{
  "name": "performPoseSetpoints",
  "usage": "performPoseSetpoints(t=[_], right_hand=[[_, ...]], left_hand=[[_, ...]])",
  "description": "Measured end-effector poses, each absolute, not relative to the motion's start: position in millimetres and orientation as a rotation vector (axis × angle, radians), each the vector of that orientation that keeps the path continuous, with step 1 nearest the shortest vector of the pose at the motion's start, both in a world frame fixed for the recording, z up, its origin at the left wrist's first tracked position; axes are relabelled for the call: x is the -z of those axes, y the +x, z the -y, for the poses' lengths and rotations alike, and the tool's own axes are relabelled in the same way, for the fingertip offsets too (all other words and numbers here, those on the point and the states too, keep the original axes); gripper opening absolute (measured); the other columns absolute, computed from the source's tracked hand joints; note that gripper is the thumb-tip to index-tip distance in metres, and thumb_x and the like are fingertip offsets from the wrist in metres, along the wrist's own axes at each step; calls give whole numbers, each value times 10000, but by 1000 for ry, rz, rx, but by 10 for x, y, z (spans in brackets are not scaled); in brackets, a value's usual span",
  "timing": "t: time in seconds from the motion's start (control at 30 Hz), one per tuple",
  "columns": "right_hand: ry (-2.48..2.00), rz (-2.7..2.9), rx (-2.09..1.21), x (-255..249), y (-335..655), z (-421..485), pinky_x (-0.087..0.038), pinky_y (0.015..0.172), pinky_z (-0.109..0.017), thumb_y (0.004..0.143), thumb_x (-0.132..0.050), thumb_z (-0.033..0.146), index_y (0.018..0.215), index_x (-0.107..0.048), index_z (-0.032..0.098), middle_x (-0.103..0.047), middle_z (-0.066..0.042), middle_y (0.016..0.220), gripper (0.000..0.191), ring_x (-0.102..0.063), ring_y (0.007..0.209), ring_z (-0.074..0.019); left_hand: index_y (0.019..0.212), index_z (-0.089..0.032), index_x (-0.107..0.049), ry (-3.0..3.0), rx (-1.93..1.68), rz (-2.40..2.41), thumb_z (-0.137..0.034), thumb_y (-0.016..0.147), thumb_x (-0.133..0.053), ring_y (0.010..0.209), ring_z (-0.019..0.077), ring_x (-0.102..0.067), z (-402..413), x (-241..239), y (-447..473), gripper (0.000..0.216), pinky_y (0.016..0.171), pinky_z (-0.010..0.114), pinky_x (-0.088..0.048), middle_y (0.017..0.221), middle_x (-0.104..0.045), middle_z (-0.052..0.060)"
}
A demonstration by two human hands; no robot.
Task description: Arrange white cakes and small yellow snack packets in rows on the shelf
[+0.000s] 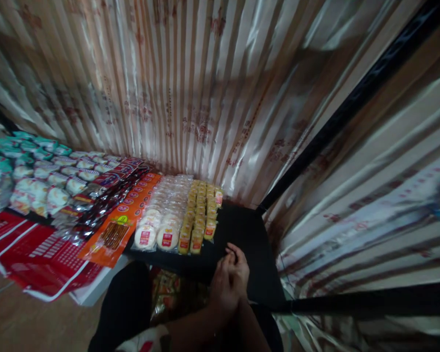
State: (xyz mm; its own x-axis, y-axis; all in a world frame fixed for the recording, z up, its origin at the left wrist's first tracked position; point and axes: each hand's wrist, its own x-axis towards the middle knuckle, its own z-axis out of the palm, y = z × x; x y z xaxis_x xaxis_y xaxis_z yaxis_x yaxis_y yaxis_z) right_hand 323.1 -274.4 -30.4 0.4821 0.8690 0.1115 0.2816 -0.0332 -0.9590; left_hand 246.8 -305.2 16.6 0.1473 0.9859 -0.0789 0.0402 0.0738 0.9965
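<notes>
My left hand [220, 288] and my right hand [240, 269] are pressed together over the front edge of a black tabletop [245, 230]. Their fingers are curled inward at the top. What they hold, if anything, is hidden. Just to the left of my hands lie rows of small yellow packs [201, 212] and, beside them, clear packs of round white cakes [161, 220]. A bag of packaged snacks [165, 291] sits low between my dark-clothed knee and my forearms.
Further left are orange snack packs [119, 227], dark red packs [108, 188], white and teal packs [40, 178] and red printed boxes [36, 256]. A striped satin curtain [187, 98] hangs behind and to the right. A black frame bar [352, 100] slants up at the right.
</notes>
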Motion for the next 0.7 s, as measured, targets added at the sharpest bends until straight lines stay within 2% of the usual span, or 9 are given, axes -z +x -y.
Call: performPoseSetpoints(t=[0.13, 0.23, 0.37, 0.53, 0.6, 0.7], right_hand=[[-1579, 1091, -537, 415, 3059, 3197, -489, 807, -373, 712, -492, 330, 903, -659, 209, -654, -75, 928, 282, -616, 861, -220], [-1557, 1221, -589, 512, 2877, 3559, -477, 844, -386, 722, -484, 319, 853, -682, 235, -675, -61, 916, 252, -615, 900, -230], [-1633, 1390, -658, 646, 2726, 3780, -466, 864, -398, 707, -452, 236, 844, -698, 259, -695, -45, 931, 283, -617, 932, -241], [-2009, 1607, -477, 801, 2725, 3604, -463, 847, -394, 746, -407, 154, 1017, -670, 199, -684, -112, 1011, 380, -616, 967, -263], [-2184, 1806, -389, 851, 2767, 3508, -455, 840, -400, 784, -414, 144, 996, -676, 168, -683, -148, 999, 338, -618, 965, -281], [-2305, 1971, -372, 919, 2848, 3403, -449, 799, -426, 771, -455, 98, 871, -701, 134, -697, -178, 879, 268, -639, 884, -307]], left_hand=[[1234, -157, -501, 1515, -974, -1080, -224, 810, -459, 1186, 217, -461, 3492, -113, 2037, 432, 1029, 314, -339, 1262, -522, 118], [1212, -149, -511, 1607, -915, -1042, -270, 837, -439, 1121, 221, -498, 3713, -62, 1754, 400, 992, 327, -370, 1198, -550, 130], [1235, -193, -495, 1636, -799, -1035, -329, 855, -430, 1122, 219, -496, 3829, 151, 1489, 409, 995, 333, -363, 1216, -546, 113], [990, -184, -635, 1615, -572, -1317, -239, 838, -374, 1026, 225, -545, 3634, 427, 1412, 308, 955, 337, -389, 1087, -607, 112], [1046, -184, -620, 1607, -436, -1427, -197, 823, -369, 1101, 220, -516, 3503, 495, 1431, 336, 990, 323, -358, 1168, -583, 106], [1181, -174, -548, 1614, -207, -1482, -202, 813, -396, 1193, 218, -461, 3316, 589, 1491, 400, 1029, 309, -316, 1274, -531, 95]])
